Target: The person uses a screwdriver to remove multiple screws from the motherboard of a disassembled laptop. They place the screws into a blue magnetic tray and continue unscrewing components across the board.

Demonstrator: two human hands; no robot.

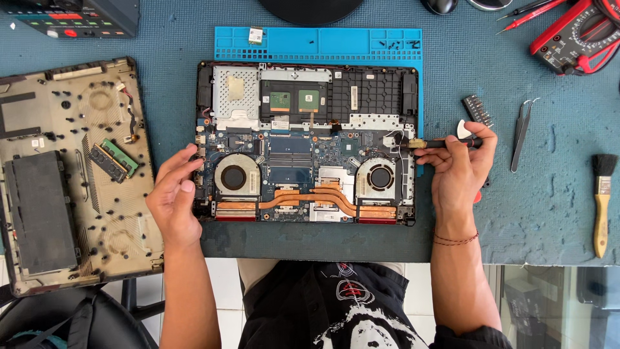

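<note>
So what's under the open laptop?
A blue mat lies under the laptop; its top strip and right edge stick out. Both rest on the teal table cover. The rest of the mat is hidden under the laptop.

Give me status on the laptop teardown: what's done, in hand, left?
Done: bottom cover is off, lying left with two memory sticks on it. In hand: right hand holds a screwdriver tip at the board's right edge; left hand steadies the laptop. Left: both fans and copper heatpipes are in place.
</note>
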